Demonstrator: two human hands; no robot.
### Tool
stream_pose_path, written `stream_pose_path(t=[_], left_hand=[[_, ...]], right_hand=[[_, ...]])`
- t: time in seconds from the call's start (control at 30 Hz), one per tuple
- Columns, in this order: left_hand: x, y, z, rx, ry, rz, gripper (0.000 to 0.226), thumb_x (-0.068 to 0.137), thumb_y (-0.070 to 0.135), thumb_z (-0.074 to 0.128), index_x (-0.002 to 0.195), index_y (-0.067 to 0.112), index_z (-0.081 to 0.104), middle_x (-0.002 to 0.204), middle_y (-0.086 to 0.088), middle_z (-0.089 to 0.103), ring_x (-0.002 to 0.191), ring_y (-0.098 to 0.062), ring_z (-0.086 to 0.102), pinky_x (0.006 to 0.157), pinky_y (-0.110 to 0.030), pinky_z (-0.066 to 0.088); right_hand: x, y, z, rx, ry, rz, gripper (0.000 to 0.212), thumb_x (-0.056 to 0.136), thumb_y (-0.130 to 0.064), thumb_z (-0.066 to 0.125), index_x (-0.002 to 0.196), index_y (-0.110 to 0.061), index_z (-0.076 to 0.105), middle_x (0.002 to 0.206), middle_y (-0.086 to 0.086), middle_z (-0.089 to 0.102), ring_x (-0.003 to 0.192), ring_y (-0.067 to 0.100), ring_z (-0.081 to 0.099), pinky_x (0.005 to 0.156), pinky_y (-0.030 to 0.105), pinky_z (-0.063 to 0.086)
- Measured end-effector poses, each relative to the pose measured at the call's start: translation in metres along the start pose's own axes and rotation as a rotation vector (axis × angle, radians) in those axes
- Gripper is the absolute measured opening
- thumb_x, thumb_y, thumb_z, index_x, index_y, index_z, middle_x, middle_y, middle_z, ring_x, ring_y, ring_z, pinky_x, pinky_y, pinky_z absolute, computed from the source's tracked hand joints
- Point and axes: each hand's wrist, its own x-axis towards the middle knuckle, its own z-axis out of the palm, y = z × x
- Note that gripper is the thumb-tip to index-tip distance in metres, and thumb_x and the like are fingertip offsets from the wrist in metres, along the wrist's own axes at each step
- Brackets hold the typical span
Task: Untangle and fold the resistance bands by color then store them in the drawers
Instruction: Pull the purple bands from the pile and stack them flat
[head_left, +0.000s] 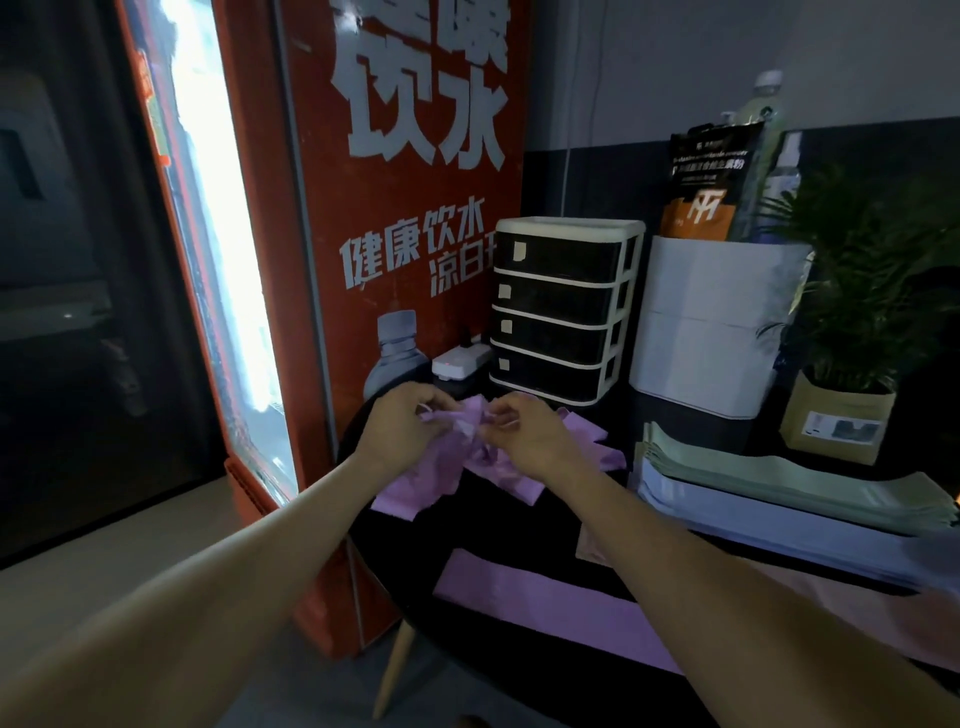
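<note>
A tangle of purple resistance bands (439, 475) lies at the far left of the black table (519, 525). My left hand (402, 421) and my right hand (524, 428) both pinch the knotted part of it, a little above the tabletop. One flat purple band (540, 605) lies stretched out nearer to me. Folded green bands (779, 480) sit on folded pale blue bands (769, 525) at the right. A pink band (852, 597) shows at the right edge. The small drawer unit (563, 312), cream frame with dark drawers, stands behind, all drawers closed.
A red drinks cooler (363, 208) stands close on the left. A white box (711, 322) holding a black pouch and bottles sits right of the drawers, with a potted plant (852, 322) beyond it. A white power strip (460, 358) lies left of the drawers.
</note>
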Motion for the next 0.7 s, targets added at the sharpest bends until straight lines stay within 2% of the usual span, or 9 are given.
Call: stream_pose_path(t=[0.03,0.1,0.17,0.23,0.33,0.47,0.53,0.6,0.7], left_hand=[[0.002,0.007,-0.006,-0.029,0.007,0.027,0.018,0.077,-0.002,0.068,0.092,0.008,0.070,0.090,0.001,0.063,0.076,0.001,0.056,0.068,-0.011,0.041],[0.006,0.020,-0.015,-0.048,0.016,0.069,0.019,0.079,-0.002,0.068,0.095,0.006,0.070,0.089,0.005,0.060,0.074,0.005,0.055,0.067,-0.002,0.040],[0.010,0.029,-0.022,-0.055,0.044,0.094,0.020,0.080,0.001,0.068,0.098,0.009,0.070,0.093,0.005,0.060,0.079,0.001,0.054,0.067,-0.001,0.039],[0.013,0.039,-0.028,-0.088,0.062,0.114,0.019,0.080,0.002,0.068,0.097,0.010,0.069,0.094,0.005,0.061,0.081,-0.004,0.055,0.069,-0.002,0.040],[0.015,0.051,-0.035,-0.148,0.071,0.151,0.019,0.079,0.000,0.068,0.095,0.009,0.069,0.090,0.006,0.064,0.078,0.004,0.057,0.071,-0.003,0.043],[0.016,0.061,-0.043,-0.198,0.092,0.165,0.023,0.076,0.004,0.073,0.095,0.015,0.067,0.090,0.014,0.063,0.085,0.002,0.059,0.080,-0.018,0.048],[0.018,0.065,-0.048,-0.242,0.113,0.170,0.025,0.074,0.004,0.075,0.094,0.016,0.065,0.090,0.013,0.063,0.082,0.004,0.059,0.078,-0.016,0.048],[0.019,0.071,-0.054,-0.315,0.138,0.175,0.025,0.074,0.004,0.075,0.089,0.020,0.063,0.088,0.013,0.063,0.076,0.009,0.058,0.073,-0.011,0.048],[0.020,0.079,-0.061,-0.359,0.180,0.156,0.020,0.079,0.005,0.070,0.090,0.020,0.063,0.089,0.014,0.063,0.079,0.004,0.059,0.072,-0.008,0.048]], right_hand=[[0.002,-0.006,-0.004,0.026,0.010,-0.022,0.029,0.085,-0.017,0.067,0.110,-0.005,0.059,0.095,0.001,0.058,0.087,0.014,0.055,0.081,0.029,0.045],[0.005,-0.017,-0.012,0.070,0.041,-0.053,0.034,0.085,-0.018,0.067,0.115,-0.003,0.058,0.099,0.004,0.059,0.089,0.015,0.055,0.084,0.030,0.045],[0.008,-0.027,-0.020,0.121,0.073,-0.064,0.039,0.084,-0.020,0.068,0.118,-0.003,0.057,0.107,0.011,0.062,0.094,0.020,0.058,0.087,0.035,0.047],[0.009,-0.037,-0.029,0.161,0.079,-0.059,0.036,0.085,-0.019,0.067,0.118,-0.005,0.059,0.112,0.016,0.063,0.095,0.024,0.061,0.083,0.035,0.050],[0.010,-0.049,-0.039,0.272,0.088,-0.056,0.025,0.085,-0.009,0.066,0.108,0.000,0.062,0.099,0.018,0.066,0.079,0.019,0.058,0.066,0.023,0.048],[0.010,-0.063,-0.051,0.294,0.164,-0.038,0.012,0.086,-0.004,0.063,0.096,0.002,0.063,0.075,0.002,0.059,0.066,0.009,0.054,0.062,0.017,0.048],[0.009,-0.069,-0.058,0.278,0.196,-0.063,0.006,0.088,-0.005,0.061,0.092,-0.003,0.064,0.076,0.002,0.060,0.067,0.009,0.057,0.063,0.018,0.050],[0.008,-0.076,-0.065,0.265,0.229,-0.097,0.006,0.088,-0.007,0.060,0.088,-0.008,0.065,0.078,0.001,0.063,0.071,0.012,0.060,0.071,0.025,0.053],[0.004,-0.087,-0.076,0.307,0.260,-0.117,0.007,0.086,-0.009,0.063,0.081,-0.012,0.067,0.074,-0.003,0.063,0.071,0.010,0.060,0.074,0.026,0.053]])
